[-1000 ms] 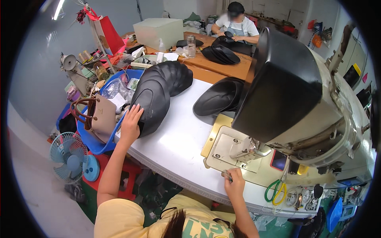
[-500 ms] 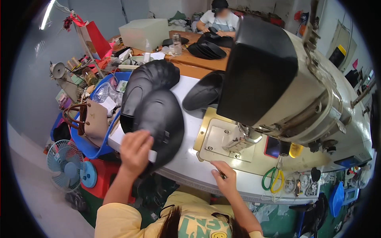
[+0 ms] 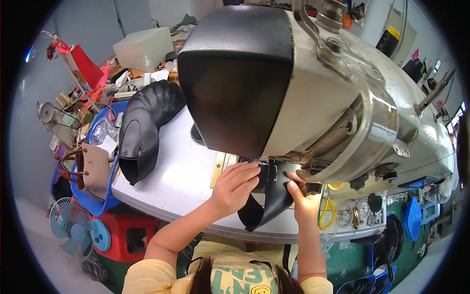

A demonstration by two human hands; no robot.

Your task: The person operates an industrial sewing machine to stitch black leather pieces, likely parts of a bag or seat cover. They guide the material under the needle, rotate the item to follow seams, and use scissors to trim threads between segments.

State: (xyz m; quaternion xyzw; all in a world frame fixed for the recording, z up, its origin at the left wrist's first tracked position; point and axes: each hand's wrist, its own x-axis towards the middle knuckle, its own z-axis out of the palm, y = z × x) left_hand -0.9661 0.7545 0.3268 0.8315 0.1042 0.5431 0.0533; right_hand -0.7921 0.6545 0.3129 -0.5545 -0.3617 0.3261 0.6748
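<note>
A curved black leather-like piece (image 3: pixel 277 202) with a small slotted cut-out sits at the sewing area, beneath the large sewing machine (image 3: pixel 338 93). My left hand (image 3: pixel 236 187) grips its upper left side, fingers together and bent over it; the fingertips are close to the machine's lower end. On the other side my right hand (image 3: pixel 304 200) holds the piece's right edge, thumb on top and the other fingers partly hidden by the machine. The machine's black front cover (image 3: pixel 235 98) hides part of the work surface behind it. The piece's lower point hangs toward the table's front edge.
A stack of similar black pieces (image 3: pixel 139 134) lies at the left of the white table (image 3: pixel 169 169). Beyond it are a blue bin (image 3: pixel 100 196), a handbag (image 3: pixel 95 166) and a fan (image 3: pixel 73 230). Yellow-handled scissors (image 3: pixel 327 215) and bobbins (image 3: pixel 345 213) lie at the right.
My left hand has moved right from beside the stack, and a black piece is now at the machine between both hands. My right hand has moved right and taken its edge. The view has shifted.
</note>
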